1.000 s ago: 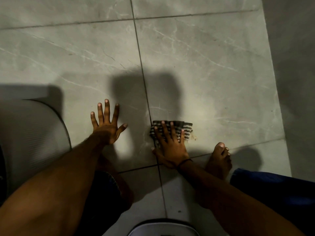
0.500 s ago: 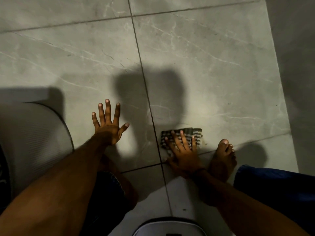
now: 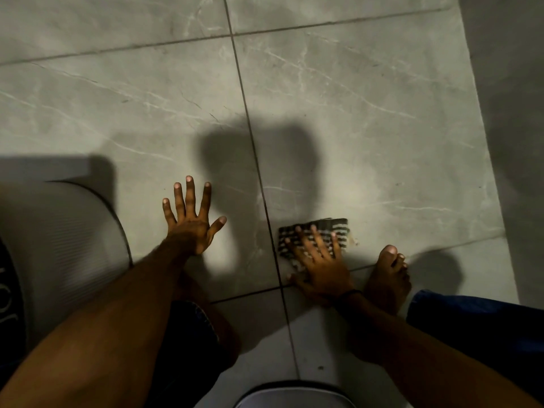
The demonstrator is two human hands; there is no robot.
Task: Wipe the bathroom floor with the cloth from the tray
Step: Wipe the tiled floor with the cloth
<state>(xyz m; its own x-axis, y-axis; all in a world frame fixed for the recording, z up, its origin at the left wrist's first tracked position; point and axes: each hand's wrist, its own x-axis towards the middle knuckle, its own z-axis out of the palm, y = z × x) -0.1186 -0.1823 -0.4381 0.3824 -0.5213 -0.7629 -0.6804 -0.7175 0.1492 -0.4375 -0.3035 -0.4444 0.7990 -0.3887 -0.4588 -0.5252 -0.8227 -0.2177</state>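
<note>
Hands: the right hand (image 3: pixel 319 262) is pressed flat, fingers spread, on the striped cloth (image 3: pixel 316 235); the left hand (image 3: pixel 191 220) is laid open on the floor (image 3: pixel 368 113) as a prop.
Change: cloth and right hand have been drawn rightward past the grout line (image 3: pixel 266 207), toward the bare foot (image 3: pixel 387 275); wiping is judged under way.
Surroundings: a ribbed mat (image 3: pixel 59 245) lies left, a pale rounded object (image 3: pixel 288 397) below.
Obstacles: the foot just beside the cloth is likely to limit the stroke.

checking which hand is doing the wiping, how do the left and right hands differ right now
The left hand lies on bare tile, while the right hand presses on the checked cloth. The left hand's fingers are spread wide; the right hand's fingers lie closer together over the cloth. The right hand wears a dark band at the wrist; the left wrist is bare. Both lie palm down and flat on the grey floor.
</note>
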